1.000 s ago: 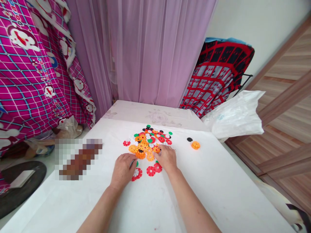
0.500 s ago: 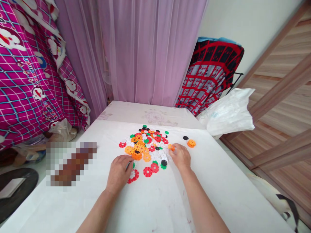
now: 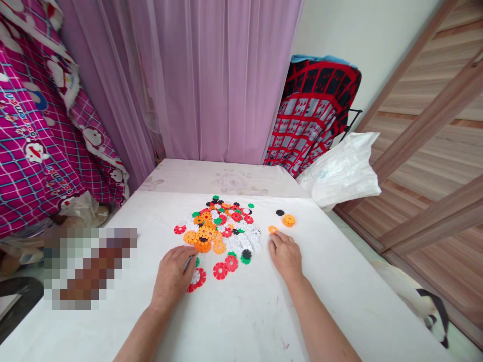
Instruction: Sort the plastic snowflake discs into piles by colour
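Observation:
A pile of flat plastic snowflake discs (image 3: 221,226) in orange, red, white, green and black lies in the middle of the white table (image 3: 339,301). My left hand (image 3: 171,276) rests palm down at the pile's near left edge, fingers curled over a green and a red-white disc (image 3: 196,276). My right hand (image 3: 285,254) lies palm down to the right of the pile, fingers slightly bent, its tips just behind a single orange disc (image 3: 272,230). Further right sit a stack of orange discs (image 3: 289,220) and one black disc (image 3: 279,212).
A white plastic bag (image 3: 341,173) lies at the table's right edge. Purple curtains (image 3: 211,75) hang behind, with a pink patterned cloth (image 3: 33,151) on the left and a red-black blanket (image 3: 317,108) on the right. A pixelated patch (image 3: 88,266) covers the left of the table.
My right hand went from the pile to the right with an orange disc and set it down near the orange stack. The left hand stayed put. The camera turned right.

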Motion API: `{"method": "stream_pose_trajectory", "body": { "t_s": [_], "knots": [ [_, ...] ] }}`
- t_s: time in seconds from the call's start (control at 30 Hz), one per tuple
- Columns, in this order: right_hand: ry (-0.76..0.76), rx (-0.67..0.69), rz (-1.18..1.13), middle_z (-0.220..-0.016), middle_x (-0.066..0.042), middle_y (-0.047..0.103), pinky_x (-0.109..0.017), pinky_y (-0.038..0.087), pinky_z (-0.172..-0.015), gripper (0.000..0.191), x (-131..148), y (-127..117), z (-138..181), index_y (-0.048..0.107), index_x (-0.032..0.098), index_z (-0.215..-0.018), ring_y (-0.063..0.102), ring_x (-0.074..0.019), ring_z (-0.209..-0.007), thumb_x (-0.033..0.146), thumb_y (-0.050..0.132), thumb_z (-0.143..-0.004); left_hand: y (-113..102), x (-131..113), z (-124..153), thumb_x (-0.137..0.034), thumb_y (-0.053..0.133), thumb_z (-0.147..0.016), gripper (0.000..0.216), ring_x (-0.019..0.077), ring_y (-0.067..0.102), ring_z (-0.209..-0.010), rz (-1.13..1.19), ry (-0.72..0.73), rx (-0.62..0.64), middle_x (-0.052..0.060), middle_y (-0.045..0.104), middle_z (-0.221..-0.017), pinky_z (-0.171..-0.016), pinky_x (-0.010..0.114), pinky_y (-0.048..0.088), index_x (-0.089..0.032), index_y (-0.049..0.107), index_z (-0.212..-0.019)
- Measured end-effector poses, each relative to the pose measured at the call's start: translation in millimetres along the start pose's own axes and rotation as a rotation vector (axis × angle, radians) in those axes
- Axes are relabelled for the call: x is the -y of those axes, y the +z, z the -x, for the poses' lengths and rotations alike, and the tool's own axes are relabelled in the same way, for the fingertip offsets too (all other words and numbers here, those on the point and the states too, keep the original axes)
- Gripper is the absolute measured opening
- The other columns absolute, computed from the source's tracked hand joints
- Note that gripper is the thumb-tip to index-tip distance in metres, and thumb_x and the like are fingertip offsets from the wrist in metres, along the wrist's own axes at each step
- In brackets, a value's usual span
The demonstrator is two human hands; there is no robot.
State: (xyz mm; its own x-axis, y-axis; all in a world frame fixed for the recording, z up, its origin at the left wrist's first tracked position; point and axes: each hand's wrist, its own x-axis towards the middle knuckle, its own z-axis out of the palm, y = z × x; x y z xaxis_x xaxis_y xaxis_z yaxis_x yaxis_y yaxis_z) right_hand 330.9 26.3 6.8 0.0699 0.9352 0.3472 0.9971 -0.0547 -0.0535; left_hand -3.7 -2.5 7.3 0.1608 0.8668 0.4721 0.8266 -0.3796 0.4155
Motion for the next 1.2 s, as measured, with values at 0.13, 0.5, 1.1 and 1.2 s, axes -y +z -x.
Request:
{"method": "stream_pose_trajectory", "body": {
  "t_s": [0.13,0.5,1.1,1.2],
  "knots": [
    [0.043,0.037,0.022,-0.126,-0.006,0.063,-0.033,0.042,-0.08,0.033,4,-1,-12,0.067,0.02,-0.115,0.057,-0.0226,-0.105,0.026,0.046,-0.09,-1,1,0,-0.033,0.049,-0.089,0.022,0.0226,0.066,-0.096,-0.004,0.01,0.002,0.005,0.074,-0.1,-0.088,0.041,0.052,-0.023,0.069,-0.093],
    [0.13,-0.014,-0.02,-0.13,-0.011,0.059,-0.037,0.042,-0.085,0.036,-1,6,-29,0.065,0.016,-0.118,0.053,-0.0262,-0.112,0.029,0.046,-0.09,0,-1,0,-0.032,0.048,-0.089,0.023,0.0227,0.066,-0.096,0.002,0.001,0.01,0.005,0.074,-0.1,-0.089,0.041,0.051,-0.023,0.069,-0.093],
    [-0.328,0.105,-0.377,-0.086,-0.002,0.067,-0.034,0.036,-0.079,0.013,132,-22,2,0.062,0.023,-0.082,0.055,-0.0217,-0.091,0.031,0.069,-0.074,-1,-7,-3,-0.031,0.049,-0.088,0.024,0.0233,0.066,-0.096,0.019,-0.035,0.02,0.006,0.074,-0.099,-0.089,0.042,0.051,-0.023,0.071,-0.092],
    [-0.297,0.104,-0.421,-0.089,-0.001,0.068,-0.033,0.036,-0.08,0.014,130,-16,2,0.062,0.023,-0.086,0.056,-0.0208,-0.092,0.025,0.068,-0.074,-1,-6,-3,-0.03,0.049,-0.088,0.023,0.0232,0.066,-0.096,0.016,-0.028,0.023,0.006,0.074,-0.099,-0.089,0.042,0.051,-0.023,0.07,-0.093]
  ]
}}
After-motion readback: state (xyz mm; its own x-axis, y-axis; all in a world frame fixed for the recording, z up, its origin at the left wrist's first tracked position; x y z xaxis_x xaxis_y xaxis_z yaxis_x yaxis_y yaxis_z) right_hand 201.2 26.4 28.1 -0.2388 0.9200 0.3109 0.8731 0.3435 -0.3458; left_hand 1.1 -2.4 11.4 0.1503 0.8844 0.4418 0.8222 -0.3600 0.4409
